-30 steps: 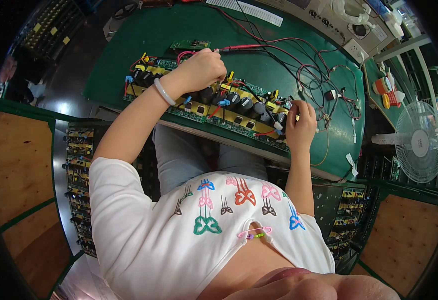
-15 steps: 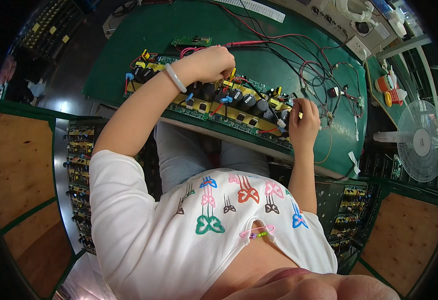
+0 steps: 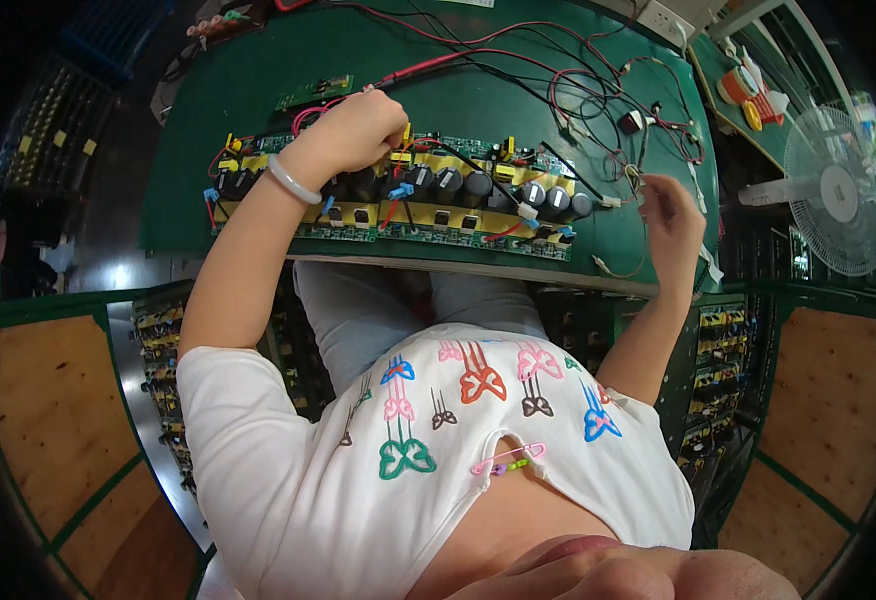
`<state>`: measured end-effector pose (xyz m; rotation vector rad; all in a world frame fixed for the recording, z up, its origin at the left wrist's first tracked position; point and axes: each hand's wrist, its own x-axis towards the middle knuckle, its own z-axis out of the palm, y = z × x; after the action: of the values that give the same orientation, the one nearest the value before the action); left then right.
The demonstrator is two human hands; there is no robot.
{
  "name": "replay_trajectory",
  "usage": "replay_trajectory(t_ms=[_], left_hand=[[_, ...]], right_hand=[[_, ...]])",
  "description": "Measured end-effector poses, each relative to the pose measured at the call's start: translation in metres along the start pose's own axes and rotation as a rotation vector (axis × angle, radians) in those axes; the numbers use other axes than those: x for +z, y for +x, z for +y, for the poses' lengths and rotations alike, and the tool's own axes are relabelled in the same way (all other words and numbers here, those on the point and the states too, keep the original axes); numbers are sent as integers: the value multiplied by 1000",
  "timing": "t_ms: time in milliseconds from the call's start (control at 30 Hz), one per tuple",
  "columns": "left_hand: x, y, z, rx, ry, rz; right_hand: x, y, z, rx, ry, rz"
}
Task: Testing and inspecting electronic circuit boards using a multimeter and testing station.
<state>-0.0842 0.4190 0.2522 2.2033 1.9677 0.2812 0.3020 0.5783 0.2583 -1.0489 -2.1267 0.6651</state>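
A long circuit board point(image 3: 423, 222) lies across the near part of the green table, carrying black cylindrical capacitors point(image 3: 478, 185), yellow parts and small wires. Over its left half, my left hand point(image 3: 358, 132) is closed with fingertips down beside a yellow component point(image 3: 405, 133); what it grips is hidden. A red test lead point(image 3: 413, 70) runs up to the back of that hand. Off the board's right end, my right hand point(image 3: 670, 212) pinches a thin pale wire point(image 3: 636, 176) between thumb and fingertips. A white connector point(image 3: 609, 202) on a black cable lies just left of these fingers.
A smaller green board point(image 3: 316, 92) lies behind my left hand. Tangled red and black cables point(image 3: 583, 90) cover the table's far right. A white fan point(image 3: 838, 190) stands at the right. Racks of similar boards point(image 3: 723, 370) flank me.
My right hand has left the board's right end and moved right to the thin wires. My left hand stays over the board. The whole view has shifted.
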Motion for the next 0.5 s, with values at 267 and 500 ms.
replay_trajectory(t_ms=[267, 500], left_hand=[[1, 1, 7, -73, 39, -7], [-6, -11, 26, -12, 55, 233]], right_hand=[[28, -16, 15, -184, -431, -200], [28, 1, 39, -231, -335, -192]])
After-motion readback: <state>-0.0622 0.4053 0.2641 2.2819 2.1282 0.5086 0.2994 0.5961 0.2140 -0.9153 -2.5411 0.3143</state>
